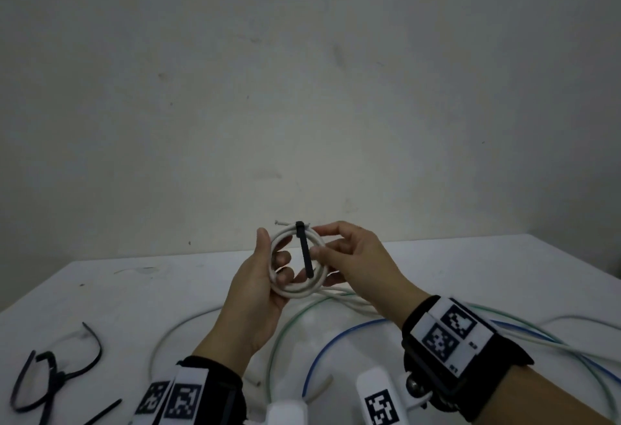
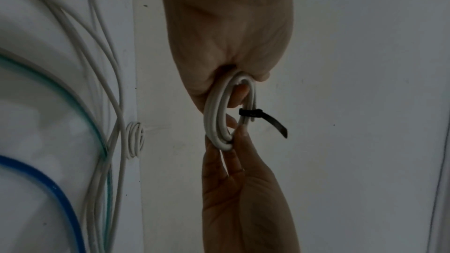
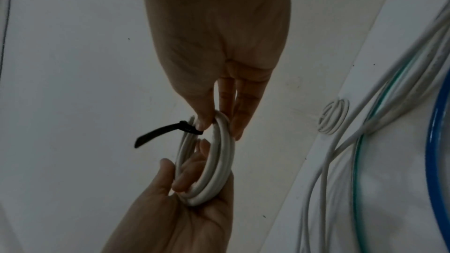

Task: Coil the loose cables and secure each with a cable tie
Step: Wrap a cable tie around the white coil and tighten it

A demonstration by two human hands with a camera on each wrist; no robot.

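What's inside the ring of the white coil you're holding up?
Left hand fingers poke through the white coil, and the black cable tie tail crosses its opening. The right hand covers the coil's right edge.

Wall (image 1: 302,88): plain, off-white, scuffed with small dark marks. Table (image 1: 504,273): white top, set against the wall. Light: dim, even.

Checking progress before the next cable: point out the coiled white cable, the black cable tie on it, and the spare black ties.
coiled white cable (image 1: 295,293): head view, lower loop.
black cable tie (image 1: 306,256): head view, tail.
spare black ties (image 1: 53,374): head view, crossing.
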